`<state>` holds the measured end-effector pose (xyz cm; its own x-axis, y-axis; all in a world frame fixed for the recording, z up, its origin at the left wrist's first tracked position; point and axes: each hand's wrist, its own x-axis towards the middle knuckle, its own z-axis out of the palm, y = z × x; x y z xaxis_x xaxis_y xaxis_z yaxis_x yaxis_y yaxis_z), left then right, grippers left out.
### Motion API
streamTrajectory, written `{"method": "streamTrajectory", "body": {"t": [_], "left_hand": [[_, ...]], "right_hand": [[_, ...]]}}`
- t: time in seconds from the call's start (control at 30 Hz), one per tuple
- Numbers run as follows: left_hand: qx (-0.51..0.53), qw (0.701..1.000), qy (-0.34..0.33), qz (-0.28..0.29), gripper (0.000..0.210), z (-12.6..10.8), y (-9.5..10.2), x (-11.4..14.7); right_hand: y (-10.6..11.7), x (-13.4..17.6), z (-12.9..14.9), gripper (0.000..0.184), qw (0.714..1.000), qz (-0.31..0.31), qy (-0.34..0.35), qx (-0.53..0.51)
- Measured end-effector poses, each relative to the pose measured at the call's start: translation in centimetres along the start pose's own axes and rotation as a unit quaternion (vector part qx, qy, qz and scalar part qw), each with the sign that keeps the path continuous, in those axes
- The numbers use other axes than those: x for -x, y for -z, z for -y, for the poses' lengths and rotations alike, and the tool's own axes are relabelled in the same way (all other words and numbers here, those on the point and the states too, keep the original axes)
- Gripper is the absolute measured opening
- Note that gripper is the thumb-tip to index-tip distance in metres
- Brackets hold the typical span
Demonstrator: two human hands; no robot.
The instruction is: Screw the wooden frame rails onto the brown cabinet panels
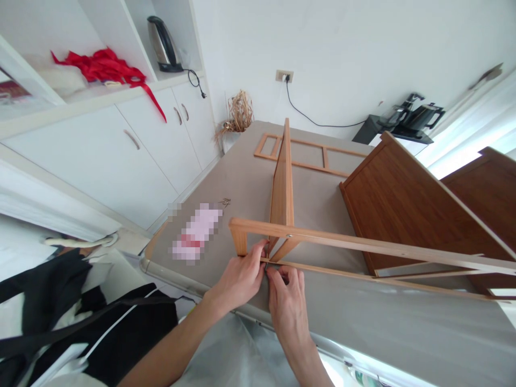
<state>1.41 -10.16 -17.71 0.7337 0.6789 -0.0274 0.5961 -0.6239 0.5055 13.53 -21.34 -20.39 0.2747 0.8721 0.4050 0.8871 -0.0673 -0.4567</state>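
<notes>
A light wooden frame (346, 238) stands on its long side on the table, running off to the right. A wooden panel (282, 183) stands upright and meets it near its left end. My left hand (243, 277) is closed at the frame's lower rail, with its fingertips by the joint with the panel. Right beside it, my right hand (287, 293) pinches at the same spot on the rail's near side. What lies between its fingertips is too small and hidden to name. A bolt head (289, 235) shows in the upper rail.
Another wooden frame (310, 156) lies flat at the back of the grey table (237, 177). Brown wooden panels (419, 204) stand at the right. Small metal pieces (224, 202) lie near a blurred pink sheet (197, 234). A black stand with kettles (403, 126) is at the back right.
</notes>
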Motion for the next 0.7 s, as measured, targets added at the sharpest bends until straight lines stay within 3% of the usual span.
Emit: {"method": "streamTrajectory", "body": {"t": [0.7], "left_hand": [[0.019, 1.000, -0.007, 0.000, 0.052, -0.18, 0.23, -0.08]], "right_hand": [[0.04, -0.23, 0.21, 0.022, 1.000, -0.010, 0.017, 0.021]]}}
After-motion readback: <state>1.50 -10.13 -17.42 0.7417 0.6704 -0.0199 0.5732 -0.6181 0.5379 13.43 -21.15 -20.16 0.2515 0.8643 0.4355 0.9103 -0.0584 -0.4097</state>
